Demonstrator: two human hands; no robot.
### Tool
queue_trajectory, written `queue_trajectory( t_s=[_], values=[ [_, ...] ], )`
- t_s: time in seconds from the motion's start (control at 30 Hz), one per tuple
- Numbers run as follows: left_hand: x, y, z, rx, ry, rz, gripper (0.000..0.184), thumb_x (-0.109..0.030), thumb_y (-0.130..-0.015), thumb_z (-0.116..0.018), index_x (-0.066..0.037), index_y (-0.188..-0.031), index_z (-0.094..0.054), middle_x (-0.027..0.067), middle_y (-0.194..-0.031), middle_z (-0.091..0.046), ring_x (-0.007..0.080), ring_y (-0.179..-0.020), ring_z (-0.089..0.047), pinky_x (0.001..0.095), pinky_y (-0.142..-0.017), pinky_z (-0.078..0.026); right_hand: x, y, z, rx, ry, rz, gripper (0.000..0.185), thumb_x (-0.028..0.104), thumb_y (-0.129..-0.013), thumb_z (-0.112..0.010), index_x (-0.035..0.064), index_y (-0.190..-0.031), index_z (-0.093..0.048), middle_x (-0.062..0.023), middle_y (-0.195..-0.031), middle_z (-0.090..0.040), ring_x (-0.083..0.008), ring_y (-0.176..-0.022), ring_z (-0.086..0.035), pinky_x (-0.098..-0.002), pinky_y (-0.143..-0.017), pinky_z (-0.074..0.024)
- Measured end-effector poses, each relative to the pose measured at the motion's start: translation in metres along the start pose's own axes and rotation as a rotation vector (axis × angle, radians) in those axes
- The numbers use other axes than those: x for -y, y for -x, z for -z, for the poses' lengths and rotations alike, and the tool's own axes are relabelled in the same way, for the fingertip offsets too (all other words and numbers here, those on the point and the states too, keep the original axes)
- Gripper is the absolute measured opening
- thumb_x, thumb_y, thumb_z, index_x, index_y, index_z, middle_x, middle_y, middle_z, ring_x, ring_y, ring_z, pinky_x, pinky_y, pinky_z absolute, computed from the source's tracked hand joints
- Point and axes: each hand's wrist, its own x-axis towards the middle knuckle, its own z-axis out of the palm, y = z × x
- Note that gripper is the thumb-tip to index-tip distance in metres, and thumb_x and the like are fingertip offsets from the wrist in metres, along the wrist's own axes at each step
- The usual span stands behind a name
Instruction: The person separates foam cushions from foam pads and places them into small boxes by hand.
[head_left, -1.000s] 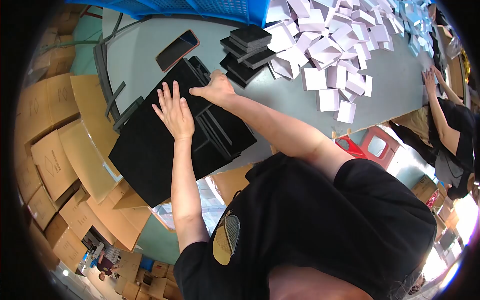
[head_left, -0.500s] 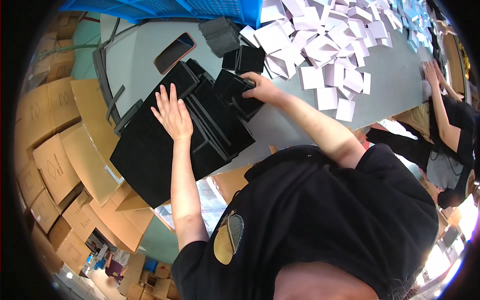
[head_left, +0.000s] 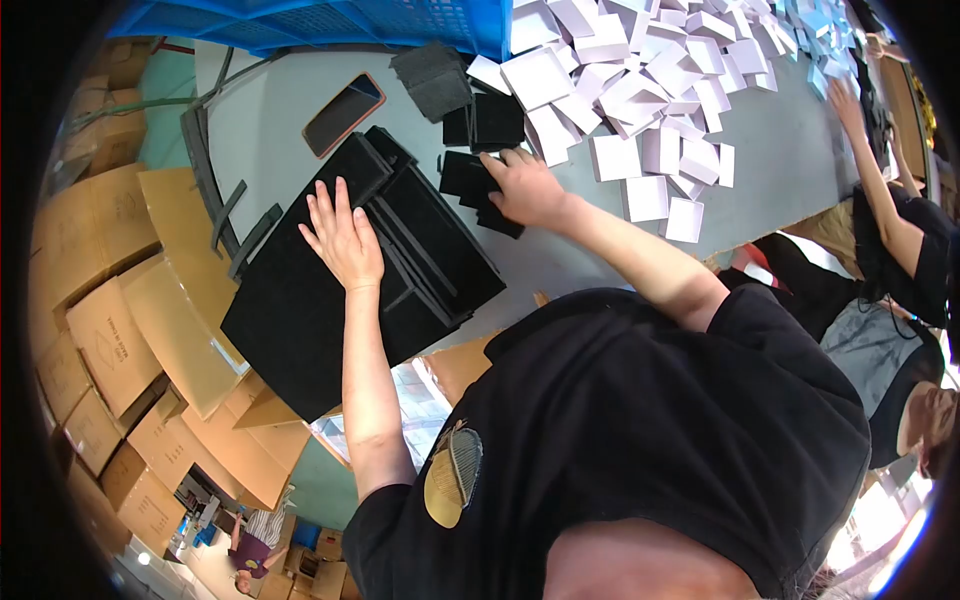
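My left hand (head_left: 345, 240) lies flat with its fingers spread on a large black foam sheet (head_left: 290, 310). Thin black strips (head_left: 410, 260) rest on the sheets to the right of that hand. My right hand (head_left: 528, 188) has its fingers bent over small black foam pieces (head_left: 468, 182) on the table, beside the sheets' right edge. The thumb and fingertips touch these pieces. Just above them sit more black pieces (head_left: 497, 120) and a dark grey stack (head_left: 431, 82).
A phone (head_left: 344, 114) lies on the grey table (head_left: 770, 170). Behind is a blue crate (head_left: 400, 25). White box trays (head_left: 645, 100) and light blue ones (head_left: 822, 40) are heaped right. Cartons (head_left: 110, 340) stand left. A co-worker (head_left: 885, 220) is at the far right.
My right hand has moved from the sheets out to the right, carrying small black pieces off them. The dark stack near the crate has shifted left. My left hand stays nearly in place.
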Motion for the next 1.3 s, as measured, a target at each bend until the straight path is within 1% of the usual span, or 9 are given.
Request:
queue_trajectory(
  t_s=[0.13, 0.23, 0.37, 0.43, 0.5, 0.6, 0.87, 1.0, 1.3],
  values=[
    [0.000, 0.000, 0.000, -0.017, 0.043, 0.021, 0.055, -0.027, -0.097, -0.042, -0.016, -0.150, -0.035, 0.0085, -0.157, -0.030, 0.0305, -0.146, -0.024, 0.0567, -0.117, -0.009, 0.050, -0.020, 0.026, -0.225, -0.384, 0.094, 0.047, 0.018, -0.082, -0.067, 0.0002, -0.124, -0.055, -0.0215, -0.120, -0.058, -0.0367, -0.114, -0.056, -0.0409, -0.099, -0.0451],
    [0.000, 0.000, -0.001, -0.013, 0.045, 0.026, 0.058, -0.027, -0.097, -0.041, -0.011, -0.152, -0.030, 0.0085, -0.157, -0.030, 0.0293, -0.147, -0.023, 0.0552, -0.117, -0.007, 0.085, -0.084, 0.018, 0.007, -0.787, -0.291, 0.097, 0.054, -0.075, -0.073, -0.0108, -0.139, -0.039, -0.0323, -0.137, -0.046, -0.0412, -0.129, -0.046, -0.0395, -0.108, -0.0379],
    [-0.001, -0.002, 0.000, 0.021, -0.019, 0.024, 0.059, -0.026, -0.097, -0.041, -0.010, -0.152, -0.030, 0.0088, -0.158, -0.029, 0.0286, -0.147, -0.022, 0.0544, -0.118, -0.006, 0.114, -0.123, 0.001, 0.103, -0.638, -0.376, 0.098, 0.049, -0.065, -0.082, -0.0112, -0.132, -0.045, -0.0295, -0.124, -0.056, -0.0381, -0.119, -0.055, -0.0396, -0.102, -0.0452],
    [-0.002, -0.001, 0.000, 0.020, -0.011, 0.036, 0.058, -0.026, -0.097, -0.040, -0.010, -0.152, -0.029, 0.0089, -0.158, -0.029, 0.0283, -0.147, -0.022, 0.0538, -0.118, -0.006, 0.129, -0.124, -0.012, -0.051, -0.630, -0.397, 0.087, 0.042, -0.062, -0.085, -0.0080, -0.125, -0.053, -0.0238, -0.118, -0.062, -0.0334, -0.113, -0.061, -0.0394, -0.096, -0.0487],
    [-0.003, -0.001, 0.000, 0.006, 0.017, 0.038, 0.057, -0.027, -0.098, -0.037, -0.010, -0.152, -0.029, 0.0088, -0.158, -0.029, 0.0283, -0.147, -0.022, 0.0531, -0.118, -0.006, 0.122, -0.132, -0.007, 0.201, -0.809, -0.558, 0.081, 0.043, -0.062, -0.084, -0.0069, -0.121, -0.058, -0.0233, -0.119, -0.064, -0.0316, -0.113, -0.062, -0.0376, -0.096, -0.0486],
    [-0.001, -0.003, -0.002, -0.006, -0.005, 0.033, 0.058, -0.029, -0.098, -0.038, -0.009, -0.152, -0.030, 0.0088, -0.158, -0.029, 0.0282, -0.147, -0.023, 0.0531, -0.118, -0.007, 0.120, -0.132, -0.023, 0.068, -0.873, -0.471, 0.080, 0.044, -0.061, -0.083, -0.0056, -0.120, -0.061, -0.0239, -0.119, -0.064, -0.0306, -0.113, -0.062, -0.0357, -0.097, -0.0480],
    [-0.005, 0.003, 0.000, 0.013, 0.063, -0.076, 0.056, -0.022, -0.095, -0.039, -0.008, -0.150, -0.034, 0.0091, -0.156, -0.034, 0.0291, -0.146, -0.026, 0.0523, -0.118, -0.007, 0.101, -0.112, -0.016, 0.154, -0.816, -0.338, 0.065, 0.029, -0.068, -0.081, -0.0065, -0.118, -0.061, -0.0256, -0.116, -0.064, -0.0363, -0.112, -0.061, -0.0381, -0.099, -0.0465],
    [-0.004, 0.003, 0.003, 0.029, 0.020, -0.103, 0.057, -0.020, -0.094, -0.041, -0.009, -0.150, -0.034, 0.0090, -0.155, -0.034, 0.0289, -0.146, -0.026, 0.0522, -0.118, -0.008, 0.087, -0.121, 0.003, 0.463, -1.007, -0.337, 0.048, 0.012, -0.076, -0.078, -0.0076, -0.117, -0.060, -0.0171, -0.104, -0.067, -0.0255, -0.089, -0.067, -0.0365, -0.067, -0.0564],
    [-0.004, -0.001, 0.003, 0.036, -0.014, -0.094, 0.058, -0.021, -0.093, -0.045, -0.011, -0.149, -0.035, 0.0086, -0.156, -0.032, 0.0286, -0.145, -0.027, 0.0537, -0.118, -0.008, 0.053, -0.081, 0.027, 0.507, -0.581, 0.174, 0.064, 0.011, -0.068, -0.079, -0.0033, -0.126, -0.057, -0.0199, -0.114, -0.066, -0.0274, -0.105, -0.064, -0.0346, -0.090, -0.0495]
  ],
)
